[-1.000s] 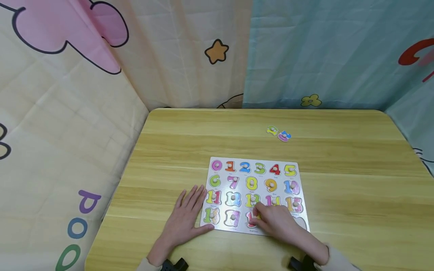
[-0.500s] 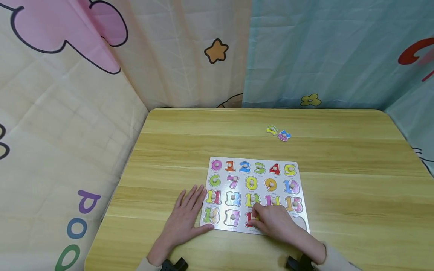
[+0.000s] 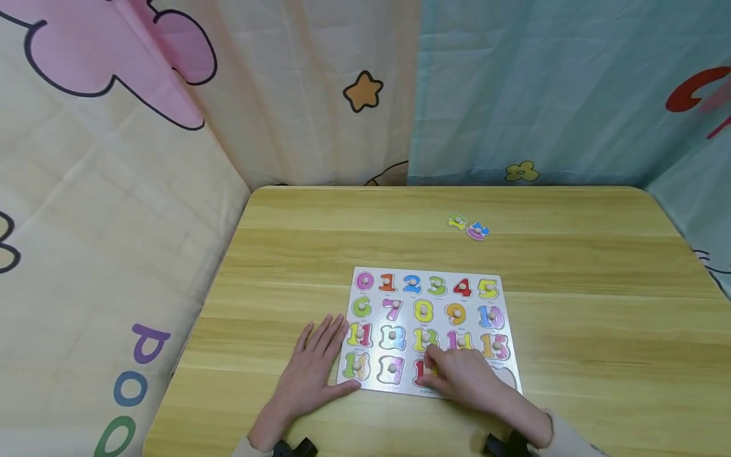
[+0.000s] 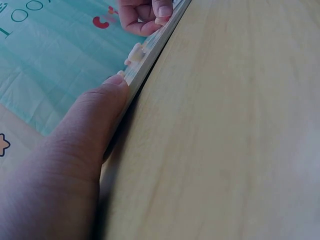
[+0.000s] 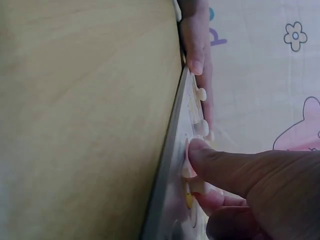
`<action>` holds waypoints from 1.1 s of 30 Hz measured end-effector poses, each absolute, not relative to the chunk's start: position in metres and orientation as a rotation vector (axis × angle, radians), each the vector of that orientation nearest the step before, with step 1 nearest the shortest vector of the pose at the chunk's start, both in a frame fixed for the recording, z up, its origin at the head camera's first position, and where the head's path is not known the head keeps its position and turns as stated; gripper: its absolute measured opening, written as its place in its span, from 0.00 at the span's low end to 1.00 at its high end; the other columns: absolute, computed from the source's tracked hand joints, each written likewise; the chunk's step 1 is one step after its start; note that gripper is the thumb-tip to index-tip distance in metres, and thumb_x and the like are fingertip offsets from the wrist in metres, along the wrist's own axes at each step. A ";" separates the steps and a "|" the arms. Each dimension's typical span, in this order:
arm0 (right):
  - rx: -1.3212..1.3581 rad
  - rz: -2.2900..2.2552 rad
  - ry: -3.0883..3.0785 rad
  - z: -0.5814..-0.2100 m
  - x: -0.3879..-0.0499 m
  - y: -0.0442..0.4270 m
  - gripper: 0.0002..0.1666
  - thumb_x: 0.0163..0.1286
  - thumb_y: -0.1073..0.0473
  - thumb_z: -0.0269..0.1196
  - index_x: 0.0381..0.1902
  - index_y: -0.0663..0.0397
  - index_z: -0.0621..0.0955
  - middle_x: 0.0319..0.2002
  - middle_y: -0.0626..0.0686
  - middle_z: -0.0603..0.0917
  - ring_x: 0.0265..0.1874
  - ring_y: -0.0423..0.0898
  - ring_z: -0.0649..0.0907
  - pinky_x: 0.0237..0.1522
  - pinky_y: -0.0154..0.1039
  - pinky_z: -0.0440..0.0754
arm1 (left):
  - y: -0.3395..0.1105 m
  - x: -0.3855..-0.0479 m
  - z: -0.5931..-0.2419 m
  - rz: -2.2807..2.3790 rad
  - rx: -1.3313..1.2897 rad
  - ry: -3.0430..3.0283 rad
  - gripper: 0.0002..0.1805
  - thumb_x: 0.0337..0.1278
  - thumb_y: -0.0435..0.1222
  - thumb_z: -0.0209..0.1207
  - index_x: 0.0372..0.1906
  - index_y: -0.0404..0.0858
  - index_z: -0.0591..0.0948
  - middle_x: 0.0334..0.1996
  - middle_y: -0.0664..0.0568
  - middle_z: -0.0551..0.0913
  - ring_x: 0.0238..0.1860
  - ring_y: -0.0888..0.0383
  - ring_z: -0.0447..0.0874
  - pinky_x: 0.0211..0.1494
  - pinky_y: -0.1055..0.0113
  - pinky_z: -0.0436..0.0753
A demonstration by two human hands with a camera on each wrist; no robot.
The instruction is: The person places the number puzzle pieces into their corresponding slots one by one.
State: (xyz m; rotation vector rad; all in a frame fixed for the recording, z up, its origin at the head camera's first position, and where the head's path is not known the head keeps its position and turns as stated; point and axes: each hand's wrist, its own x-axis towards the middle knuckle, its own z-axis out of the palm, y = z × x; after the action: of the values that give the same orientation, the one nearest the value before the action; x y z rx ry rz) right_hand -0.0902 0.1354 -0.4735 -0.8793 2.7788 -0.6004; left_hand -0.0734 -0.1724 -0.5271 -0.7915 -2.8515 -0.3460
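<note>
A white number puzzle board [image 3: 377, 311] lies on the table, its knobbed number pieces set in rows. My left hand [image 3: 308, 368] lies flat with fingers spread at the board's left edge, the thumb along its near corner. In the bottom row, my right hand [image 3: 465, 374] pinches the number 18 piece [image 3: 419, 372], whose yellowish right part is mostly covered by fingers. The right wrist view shows the thumb [image 5: 200, 150] against the red part and a pale knob [image 5: 199, 185] between thumb and finger. Whether that piece is fully seated, I cannot tell.
Two loose puzzle pieces lie beyond the board, one green and yellow [image 3: 457, 221], one blue and purple [image 3: 478, 231]. A grey recess [image 3: 505, 376] shows at the board's lower right. Printed curtains [image 3: 531, 95] hang behind the wooden table [image 3: 599, 317].
Over the last second my right hand has shifted slightly left at the 18 piece, which now looks straighter. The left hand stays in place.
</note>
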 end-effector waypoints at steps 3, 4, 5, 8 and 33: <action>-0.913 -0.582 2.749 -0.469 -0.095 0.135 0.19 0.57 0.42 0.68 0.26 0.43 0.72 0.12 0.36 0.63 0.13 0.36 0.64 0.15 0.32 0.60 | -0.173 -0.073 -0.527 -0.354 -0.788 -2.851 0.56 0.50 0.72 0.46 0.74 0.38 0.53 0.74 0.48 0.50 0.73 0.48 0.44 0.71 0.47 0.44; -0.922 -0.576 2.740 -0.467 -0.098 0.135 0.19 0.57 0.41 0.68 0.26 0.42 0.72 0.12 0.35 0.63 0.13 0.36 0.64 0.15 0.32 0.60 | -0.172 -0.074 -0.526 -0.353 -0.787 -2.852 0.56 0.50 0.72 0.46 0.75 0.38 0.52 0.74 0.48 0.49 0.73 0.48 0.44 0.71 0.47 0.44; -0.930 -0.573 2.728 -0.465 -0.101 0.136 0.18 0.57 0.41 0.68 0.25 0.41 0.72 0.12 0.35 0.63 0.13 0.35 0.64 0.15 0.32 0.60 | -0.172 -0.074 -0.526 -0.358 -0.787 -2.852 0.56 0.50 0.72 0.46 0.75 0.38 0.52 0.74 0.48 0.49 0.73 0.48 0.44 0.71 0.47 0.43; -0.934 -0.605 2.690 -0.454 -0.121 0.142 0.15 0.59 0.42 0.67 0.25 0.40 0.74 0.12 0.35 0.65 0.12 0.34 0.64 0.15 0.31 0.61 | -0.172 -0.075 -0.525 -0.349 -0.789 -2.853 0.56 0.50 0.72 0.46 0.75 0.38 0.52 0.74 0.48 0.49 0.73 0.48 0.44 0.71 0.47 0.43; -0.326 -0.634 2.829 -0.457 -0.358 0.205 0.18 0.70 0.52 0.58 0.48 0.60 0.73 0.21 0.53 0.74 0.18 0.49 0.73 0.21 0.41 0.66 | -0.172 -0.072 -0.526 -0.348 -0.786 -2.863 0.56 0.50 0.72 0.46 0.75 0.38 0.52 0.74 0.48 0.49 0.73 0.49 0.43 0.71 0.47 0.43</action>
State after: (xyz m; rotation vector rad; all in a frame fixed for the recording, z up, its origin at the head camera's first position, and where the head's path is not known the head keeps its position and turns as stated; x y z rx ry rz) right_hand -0.3582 0.2055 -0.4573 -0.3264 2.8290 -0.6343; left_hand -0.0718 -0.1716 -0.5263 -0.7861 -2.8625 -0.3480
